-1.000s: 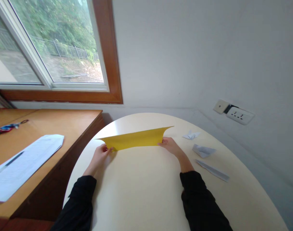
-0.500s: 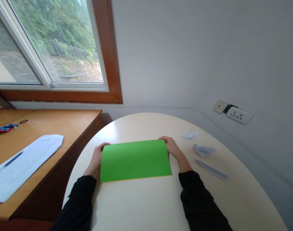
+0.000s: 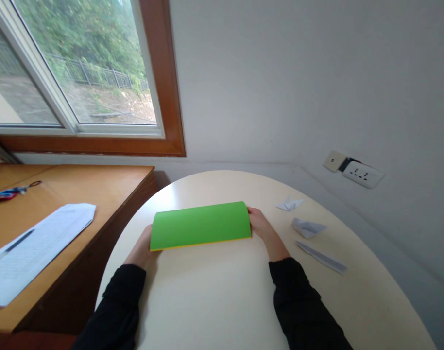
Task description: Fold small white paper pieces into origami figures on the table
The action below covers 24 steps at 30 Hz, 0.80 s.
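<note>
Green paper (image 3: 202,226) is bent over in a curve above the round table, with a thin yellow line along its near edge. Whether it is one sheet or several, I cannot tell. My left hand (image 3: 145,245) grips its left end, fingers mostly hidden behind the paper. At the opposite end my right hand (image 3: 259,224) holds it, the fingertips also out of sight.
To the right on the round table (image 3: 214,301) lie a small folded paper piece (image 3: 289,204), a larger folded paper (image 3: 308,227) and a narrow paper strip (image 3: 322,256). A wooden desk (image 3: 109,184) at left bears papers (image 3: 43,248), a pen (image 3: 20,241) and scissors (image 3: 16,192).
The green paper's near edge has moved up and away from me, so less of its surface shows. Both hands stay at its ends; the left has shifted slightly lower.
</note>
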Each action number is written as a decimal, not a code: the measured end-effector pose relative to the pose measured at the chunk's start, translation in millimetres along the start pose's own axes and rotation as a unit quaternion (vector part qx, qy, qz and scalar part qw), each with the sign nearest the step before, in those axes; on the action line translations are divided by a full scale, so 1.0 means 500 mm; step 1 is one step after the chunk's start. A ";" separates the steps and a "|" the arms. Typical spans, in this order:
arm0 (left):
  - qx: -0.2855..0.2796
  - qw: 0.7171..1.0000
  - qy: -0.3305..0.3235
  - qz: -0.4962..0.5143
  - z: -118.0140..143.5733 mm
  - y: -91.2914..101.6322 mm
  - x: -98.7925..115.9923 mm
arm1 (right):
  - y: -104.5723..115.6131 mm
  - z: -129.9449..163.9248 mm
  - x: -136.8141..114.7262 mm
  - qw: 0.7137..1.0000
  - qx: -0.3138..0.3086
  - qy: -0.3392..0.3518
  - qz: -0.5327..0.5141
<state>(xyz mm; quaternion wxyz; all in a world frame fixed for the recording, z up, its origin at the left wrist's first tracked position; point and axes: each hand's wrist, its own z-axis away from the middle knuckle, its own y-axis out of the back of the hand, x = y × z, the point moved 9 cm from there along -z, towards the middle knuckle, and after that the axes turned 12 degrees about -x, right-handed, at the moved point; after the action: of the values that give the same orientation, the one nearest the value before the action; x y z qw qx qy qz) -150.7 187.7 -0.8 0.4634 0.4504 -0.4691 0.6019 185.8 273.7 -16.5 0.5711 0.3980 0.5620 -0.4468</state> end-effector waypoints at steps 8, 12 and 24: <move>-0.008 0.982 0.151 0.117 -0.010 -0.001 -0.059 | -0.006 0.001 0.017 0.997 -0.027 -0.061 -0.032; -0.013 0.980 0.162 0.113 -0.007 -0.006 -0.061 | -0.004 0.005 0.015 0.997 -0.014 -0.061 -0.042; 0.030 0.996 0.045 0.067 -0.004 -0.002 -0.023 | 0.028 -0.046 0.042 0.995 0.087 -0.052 -0.016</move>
<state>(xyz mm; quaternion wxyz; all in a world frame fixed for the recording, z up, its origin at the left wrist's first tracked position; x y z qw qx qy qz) -148.2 188.2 -12.3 0.4291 0.4042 -0.4590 0.6647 192.0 298.1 -39.2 0.5553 0.4130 0.4974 -0.5231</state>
